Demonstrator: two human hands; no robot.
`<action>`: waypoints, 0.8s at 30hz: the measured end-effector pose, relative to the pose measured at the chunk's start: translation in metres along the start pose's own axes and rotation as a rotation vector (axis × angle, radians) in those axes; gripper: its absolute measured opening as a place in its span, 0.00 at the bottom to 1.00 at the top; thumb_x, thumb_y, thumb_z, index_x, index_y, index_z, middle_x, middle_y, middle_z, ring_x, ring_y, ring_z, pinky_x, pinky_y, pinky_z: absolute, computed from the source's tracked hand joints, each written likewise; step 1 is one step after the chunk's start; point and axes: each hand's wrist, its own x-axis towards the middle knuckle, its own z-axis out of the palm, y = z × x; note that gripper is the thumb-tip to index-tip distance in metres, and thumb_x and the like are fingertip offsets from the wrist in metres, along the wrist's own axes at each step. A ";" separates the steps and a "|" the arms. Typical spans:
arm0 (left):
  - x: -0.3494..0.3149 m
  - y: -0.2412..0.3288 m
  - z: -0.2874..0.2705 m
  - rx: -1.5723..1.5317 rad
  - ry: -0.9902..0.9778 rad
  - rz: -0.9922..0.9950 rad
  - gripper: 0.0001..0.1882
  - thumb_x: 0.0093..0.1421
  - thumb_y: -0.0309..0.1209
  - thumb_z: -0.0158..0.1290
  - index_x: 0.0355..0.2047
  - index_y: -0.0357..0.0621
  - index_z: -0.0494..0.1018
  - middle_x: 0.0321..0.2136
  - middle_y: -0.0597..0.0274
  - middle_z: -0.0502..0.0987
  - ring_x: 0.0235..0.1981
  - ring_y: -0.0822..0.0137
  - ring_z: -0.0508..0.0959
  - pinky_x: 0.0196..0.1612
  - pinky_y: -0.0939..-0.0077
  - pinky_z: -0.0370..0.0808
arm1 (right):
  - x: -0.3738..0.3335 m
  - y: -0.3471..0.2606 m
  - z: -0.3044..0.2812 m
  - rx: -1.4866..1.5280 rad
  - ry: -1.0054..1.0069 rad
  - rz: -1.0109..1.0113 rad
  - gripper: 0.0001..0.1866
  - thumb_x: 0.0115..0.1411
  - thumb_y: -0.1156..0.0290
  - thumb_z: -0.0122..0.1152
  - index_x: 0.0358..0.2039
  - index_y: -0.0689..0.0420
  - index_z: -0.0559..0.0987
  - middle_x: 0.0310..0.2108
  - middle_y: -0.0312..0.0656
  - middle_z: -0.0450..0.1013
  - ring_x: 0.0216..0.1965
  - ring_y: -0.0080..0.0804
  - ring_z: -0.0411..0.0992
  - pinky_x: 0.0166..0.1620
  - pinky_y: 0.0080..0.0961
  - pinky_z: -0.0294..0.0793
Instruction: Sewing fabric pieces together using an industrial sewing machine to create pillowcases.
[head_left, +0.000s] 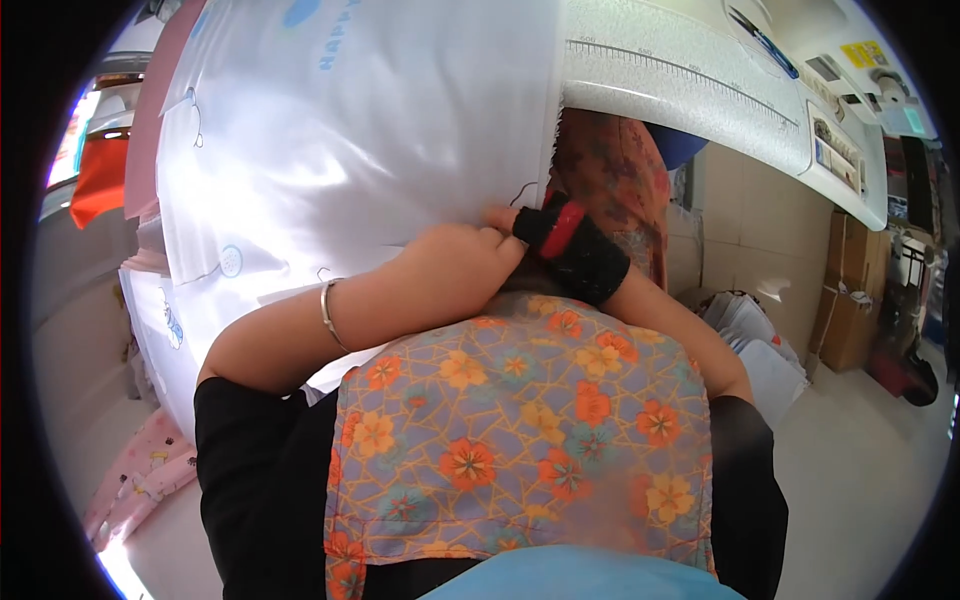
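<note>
Left hand: the left hand [455, 262], bare with a thin silver bangle [327, 315] on the wrist, presses against the edge of a large white printed fabric sheet [350, 140].
Right hand: the right hand [520, 225], mostly hidden behind a black wrist strap with a red stripe [572, 250], touches the same edge.
Foreground: an orange and blue floral apron [520, 440] covers the person's front.
Table: a white speckled worktable with a ruler along its edge [680, 80].

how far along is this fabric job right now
Done: the white printed fabric already lies spread over the work table. In hand: the left hand and the right hand, its wrist in a black-and-red wrap, meet at the fabric's edge. Left: not visible; no cut or fold shows.
</note>
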 end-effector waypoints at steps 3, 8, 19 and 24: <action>0.001 0.002 -0.023 -0.185 -0.066 -0.029 0.10 0.60 0.34 0.51 0.30 0.40 0.72 0.25 0.55 0.77 0.26 0.52 0.79 0.29 0.60 0.77 | 0.005 0.005 -0.004 0.006 -0.129 0.030 0.19 0.61 0.69 0.59 0.52 0.62 0.76 0.44 0.40 0.77 0.47 0.28 0.73 0.53 0.29 0.71; 0.017 -0.011 -0.071 0.061 0.102 0.083 0.15 0.61 0.41 0.51 0.33 0.40 0.74 0.32 0.52 0.77 0.32 0.49 0.79 0.36 0.56 0.76 | 0.000 -0.007 -0.003 -0.165 -0.122 -0.128 0.20 0.61 0.68 0.60 0.52 0.62 0.74 0.44 0.41 0.77 0.47 0.29 0.74 0.52 0.30 0.72; 0.109 -0.092 -0.082 0.424 0.797 0.046 0.15 0.58 0.36 0.55 0.43 0.43 0.74 0.45 0.57 0.75 0.46 0.58 0.76 0.45 0.63 0.76 | -0.017 -0.015 -0.010 -0.305 0.043 -0.039 0.24 0.57 0.66 0.66 0.51 0.63 0.74 0.45 0.43 0.77 0.44 0.29 0.75 0.49 0.30 0.73; 0.124 -0.106 -0.097 0.417 0.698 0.008 0.14 0.58 0.35 0.54 0.43 0.43 0.75 0.47 0.58 0.76 0.46 0.60 0.76 0.44 0.64 0.77 | -0.014 -0.020 -0.012 -0.277 0.036 0.057 0.20 0.58 0.64 0.62 0.48 0.64 0.77 0.40 0.46 0.79 0.41 0.33 0.76 0.48 0.32 0.73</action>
